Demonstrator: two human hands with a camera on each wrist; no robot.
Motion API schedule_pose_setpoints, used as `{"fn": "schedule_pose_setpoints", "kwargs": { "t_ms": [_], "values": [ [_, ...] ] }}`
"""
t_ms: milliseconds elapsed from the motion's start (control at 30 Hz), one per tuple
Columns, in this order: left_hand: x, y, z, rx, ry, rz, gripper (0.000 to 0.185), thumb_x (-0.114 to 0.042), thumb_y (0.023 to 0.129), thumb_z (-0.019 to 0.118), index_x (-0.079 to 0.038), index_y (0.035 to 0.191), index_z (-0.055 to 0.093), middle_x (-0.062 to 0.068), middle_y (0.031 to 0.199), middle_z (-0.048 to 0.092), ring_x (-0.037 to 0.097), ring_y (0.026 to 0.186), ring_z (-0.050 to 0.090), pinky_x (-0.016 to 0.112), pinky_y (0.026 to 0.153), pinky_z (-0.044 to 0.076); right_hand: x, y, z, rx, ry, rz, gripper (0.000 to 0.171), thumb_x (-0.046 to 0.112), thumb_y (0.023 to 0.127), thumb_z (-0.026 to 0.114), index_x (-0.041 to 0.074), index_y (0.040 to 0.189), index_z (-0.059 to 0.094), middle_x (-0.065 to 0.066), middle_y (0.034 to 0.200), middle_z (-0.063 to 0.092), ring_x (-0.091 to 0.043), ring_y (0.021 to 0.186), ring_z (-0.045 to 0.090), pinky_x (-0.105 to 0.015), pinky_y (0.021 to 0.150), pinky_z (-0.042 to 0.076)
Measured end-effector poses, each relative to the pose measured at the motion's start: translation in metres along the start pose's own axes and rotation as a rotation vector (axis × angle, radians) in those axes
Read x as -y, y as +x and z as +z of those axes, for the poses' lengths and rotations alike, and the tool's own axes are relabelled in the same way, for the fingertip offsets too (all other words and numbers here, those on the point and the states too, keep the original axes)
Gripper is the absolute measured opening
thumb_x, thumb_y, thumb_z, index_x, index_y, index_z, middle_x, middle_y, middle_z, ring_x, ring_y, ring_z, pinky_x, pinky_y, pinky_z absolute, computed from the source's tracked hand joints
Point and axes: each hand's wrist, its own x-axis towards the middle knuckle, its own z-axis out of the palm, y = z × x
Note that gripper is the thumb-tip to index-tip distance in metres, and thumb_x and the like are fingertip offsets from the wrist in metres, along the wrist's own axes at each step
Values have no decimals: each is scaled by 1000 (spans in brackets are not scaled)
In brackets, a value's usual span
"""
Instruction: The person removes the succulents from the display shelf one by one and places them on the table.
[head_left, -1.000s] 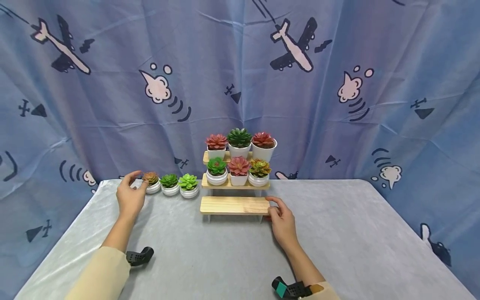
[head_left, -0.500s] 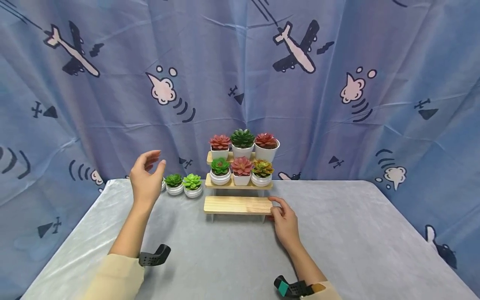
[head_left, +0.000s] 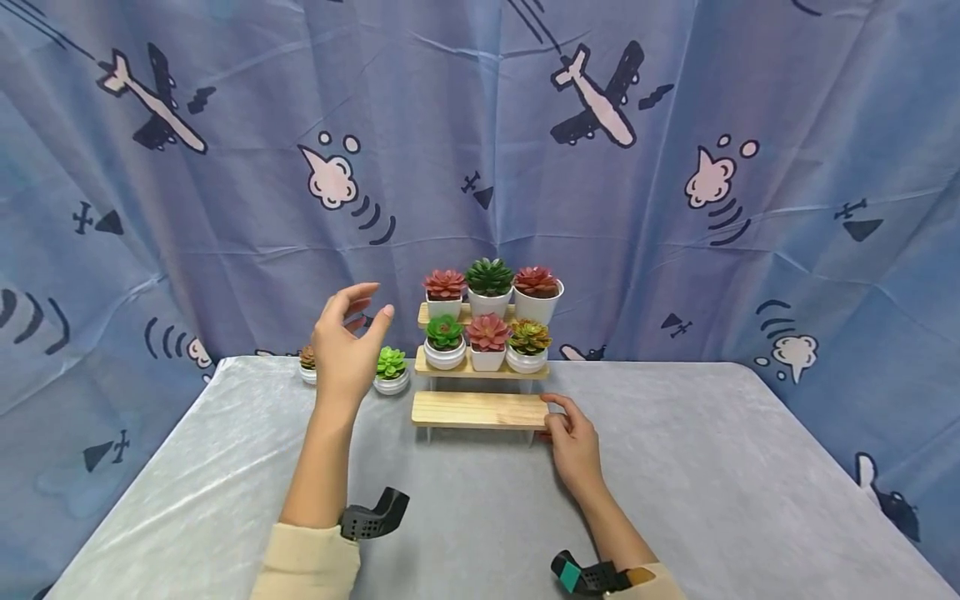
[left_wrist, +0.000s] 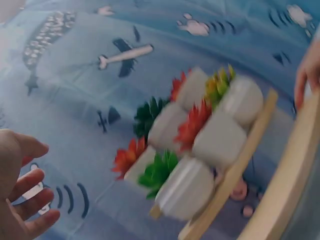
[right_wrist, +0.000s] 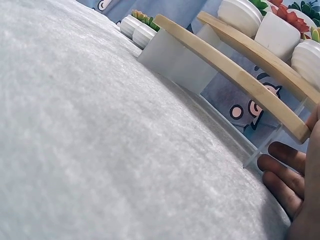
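A wooden tiered plant stand (head_left: 480, 410) holds potted succulents on its upper two tiers; its lowest board is bare. My right hand (head_left: 576, 446) grips the right end of that board, with fingers (right_wrist: 282, 175) beneath it beside the clear leg. Raised in the air left of the stand, my left hand (head_left: 348, 346) holds nothing; its fingers are loosely bent and the thumb stands apart. Behind it on the table are a light green succulent (head_left: 391, 371) and a brownish succulent (head_left: 307, 363), partly hidden. In the left wrist view the left hand (left_wrist: 22, 190) is away from the pots.
On the middle tier stand a green succulent (head_left: 446, 343), a pink one (head_left: 488, 340) and a yellow-red one (head_left: 528, 346). The top tier bears a dark green succulent (head_left: 490, 287) between two red ones. A blue airplane-print curtain (head_left: 420, 167) hangs behind the grey-covered table (head_left: 697, 467).
My left hand has lifted away from the small pots at the left and moved right toward the stand, empty. The right hand stays at the board's end. The view has shifted slightly.
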Motion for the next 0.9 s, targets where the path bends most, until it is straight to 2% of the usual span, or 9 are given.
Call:
{"fn": "schedule_pose_setpoints", "kwargs": {
  "t_ms": [167, 300, 433, 567, 733, 900],
  "values": [
    [1, -7, 14, 23, -38, 9, 36, -12, 90, 76, -9, 125, 67, 13, 126, 64, 26, 118, 60, 47, 103, 53, 0, 0, 1, 8, 16, -6, 39, 2, 93, 50, 8, 127, 66, -11, 84, 76, -2, 73, 65, -18, 71, 56],
    [8, -8, 25, 96, -34, 31, 41, -10, 87, 78, -8, 126, 67, 14, 127, 63, 29, 121, 59, 48, 106, 51, 1, 0, 0, -2, 14, -13, 38, 2, 93, 50, 10, 125, 68, -13, 85, 76, -1, 73, 65, -18, 71, 56],
    [15, -10, 35, 176, -16, 45, 46, -16, 86, 81, -10, 128, 66, 13, 130, 62, 31, 125, 57, 51, 108, 48, 1, 0, -1, -17, 1, -9, 38, 1, 92, 50, 10, 123, 69, -14, 85, 76, -2, 72, 65, -18, 71, 56],
    [23, -14, 40, 251, -5, 36, 51, -19, 87, 80, -10, 134, 62, 11, 137, 57, 31, 132, 51, 55, 111, 43, 2, -1, -1, -14, -3, -13, 38, 1, 92, 50, 11, 124, 68, -15, 86, 76, -4, 73, 66, -18, 71, 55],
    [35, -16, 46, 263, 24, 4, 55, -17, 86, 81, -11, 136, 60, 11, 142, 53, 35, 134, 48, 53, 109, 45, 3, 0, 0, 8, 4, -29, 38, 1, 93, 49, 12, 125, 68, -16, 91, 77, -5, 76, 67, -18, 73, 55],
    [42, -18, 58, 267, 48, -10, 59, -17, 84, 83, -13, 137, 59, 12, 143, 51, 34, 132, 49, 50, 109, 48, 2, -2, -3, -7, -10, -25, 38, 2, 93, 50, 13, 124, 69, -14, 89, 77, -5, 75, 66, -17, 72, 53]
  ]
}}
